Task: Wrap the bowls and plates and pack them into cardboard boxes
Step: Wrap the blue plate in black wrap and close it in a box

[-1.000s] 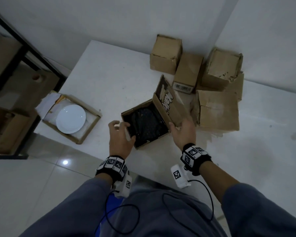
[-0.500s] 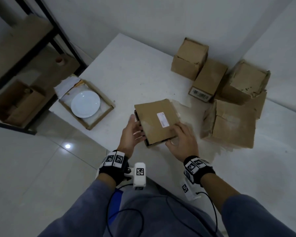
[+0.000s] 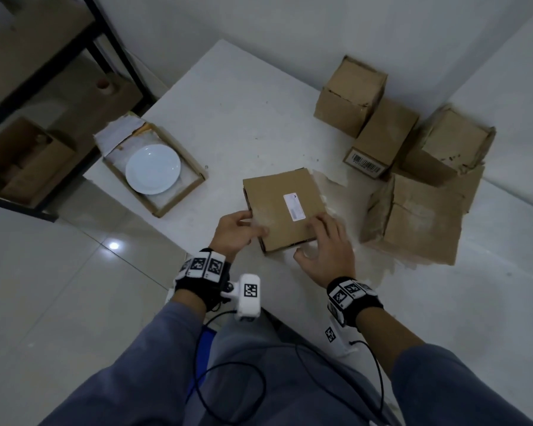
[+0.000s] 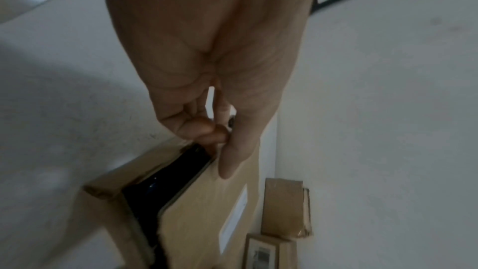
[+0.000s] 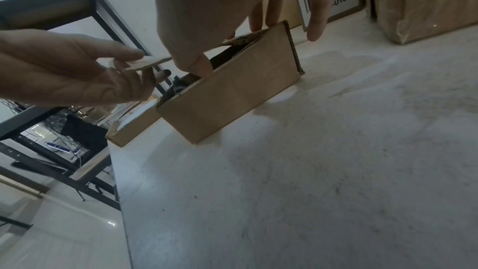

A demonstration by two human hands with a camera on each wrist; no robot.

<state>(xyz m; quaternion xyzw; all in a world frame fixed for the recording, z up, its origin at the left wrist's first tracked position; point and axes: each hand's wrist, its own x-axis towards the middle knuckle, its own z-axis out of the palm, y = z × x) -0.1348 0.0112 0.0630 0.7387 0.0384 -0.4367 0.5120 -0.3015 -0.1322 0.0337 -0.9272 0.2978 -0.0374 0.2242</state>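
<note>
A flat brown cardboard box (image 3: 285, 207) with a white label lies mid-table, its lid almost down. My left hand (image 3: 256, 224) pinches the lid's near-left corner, thumb on top and fingers curled under the edge. In the left wrist view a dark wrapped item (image 4: 165, 179) shows through the gap under the lid. My right hand (image 3: 313, 238) lays straight fingers on the lid's near-right corner, with the thumb at the front wall. A bare white plate (image 3: 153, 169) sits in a shallow open box (image 3: 179, 198) at the table's left edge.
Several closed, worn cardboard boxes cluster at the back right, among them a tall one (image 3: 350, 93), one with a barcode (image 3: 382, 133) and a large flat one (image 3: 419, 219). A black shelf rack (image 3: 114, 47) holding cartons stands to the left. The table's near edge runs just under my wrists.
The lid stood upright with the dark wrapped contents showing; it has since been folded down over the box. My left hand moved from the box's side to the lid corner.
</note>
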